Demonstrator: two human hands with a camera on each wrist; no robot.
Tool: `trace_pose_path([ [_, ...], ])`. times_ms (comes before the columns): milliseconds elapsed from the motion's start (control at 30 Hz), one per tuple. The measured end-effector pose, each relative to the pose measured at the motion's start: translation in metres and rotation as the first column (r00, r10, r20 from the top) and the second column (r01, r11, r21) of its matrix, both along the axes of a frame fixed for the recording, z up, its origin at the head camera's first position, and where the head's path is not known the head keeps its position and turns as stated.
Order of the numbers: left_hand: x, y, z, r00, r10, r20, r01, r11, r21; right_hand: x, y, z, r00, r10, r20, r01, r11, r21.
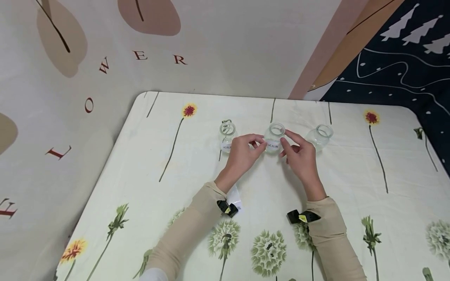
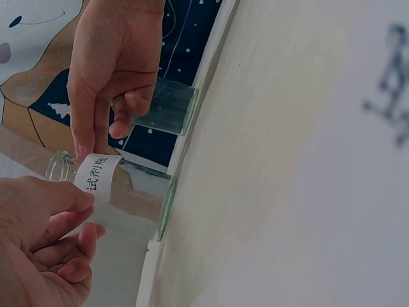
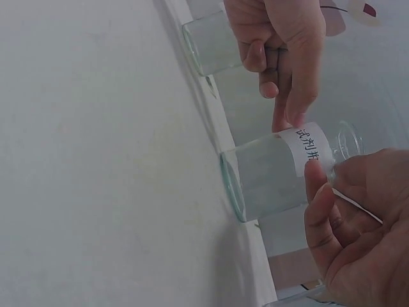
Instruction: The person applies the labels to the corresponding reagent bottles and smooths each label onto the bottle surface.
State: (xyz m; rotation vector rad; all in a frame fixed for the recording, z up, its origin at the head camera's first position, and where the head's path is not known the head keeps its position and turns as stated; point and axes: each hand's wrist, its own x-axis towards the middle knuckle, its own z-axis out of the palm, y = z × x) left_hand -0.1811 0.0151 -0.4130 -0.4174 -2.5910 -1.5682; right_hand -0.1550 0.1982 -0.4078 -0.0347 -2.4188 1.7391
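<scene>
A clear glass reagent bottle point(image 1: 275, 136) with a round-lipped neck stands upright on the table between both hands. Its white label point(image 1: 272, 145) bears printed characters and lies against the glass. From the left, my left hand point(image 1: 244, 152) holds the bottle, with the thumb at the label's edge in the left wrist view. On the other side, my right hand point(image 1: 300, 158) holds it near the neck, fingertips at the label's opposite edge in the right wrist view. The bottle's mouth shows no stopper. Parts of the fingers behind the glass are hidden.
A second labelled bottle point(image 1: 227, 130) stands to the left, partly behind the left hand. To the right is a third glass bottle point(image 1: 320, 136) with no label visible. A white slip point(image 1: 234, 198) lies partly under the left wrist. A flower-patterned cloth point(image 1: 197, 164) covers the table.
</scene>
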Motion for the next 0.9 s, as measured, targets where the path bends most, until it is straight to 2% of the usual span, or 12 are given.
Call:
trace_pose_path([
  [333,0.002,0.000,0.003,0.999,-0.005,0.044,0.008,0.998,-0.057,0.001,0.002,0.001,1.000,0.020,-0.004,-0.020,0.999,-0.042],
  [533,0.005,-0.001,0.009,1.000,-0.019,0.015,0.020,0.993,-0.112,0.004,0.001,0.008,1.000,0.018,-0.025,-0.018,1.000,-0.011],
  [633,0.007,-0.004,0.016,0.999,-0.044,0.018,0.046,0.989,-0.141,0.008,0.000,0.016,0.999,-0.029,-0.020,0.030,0.998,0.060],
  [767,0.012,-0.009,0.026,0.993,-0.080,0.083,0.095,0.976,-0.197,0.014,-0.001,0.029,0.992,-0.127,0.017,0.124,0.983,0.138],
  [833,0.015,-0.011,0.031,0.988,-0.095,0.120,0.121,0.966,-0.227,0.016,-0.002,0.034,0.988,-0.150,0.027,0.144,0.977,0.154],
  [900,0.018,-0.014,0.036,0.982,-0.119,0.148,0.154,0.953,-0.259,0.019,-0.002,0.038,0.990,-0.139,0.021,0.134,0.976,0.171],
])
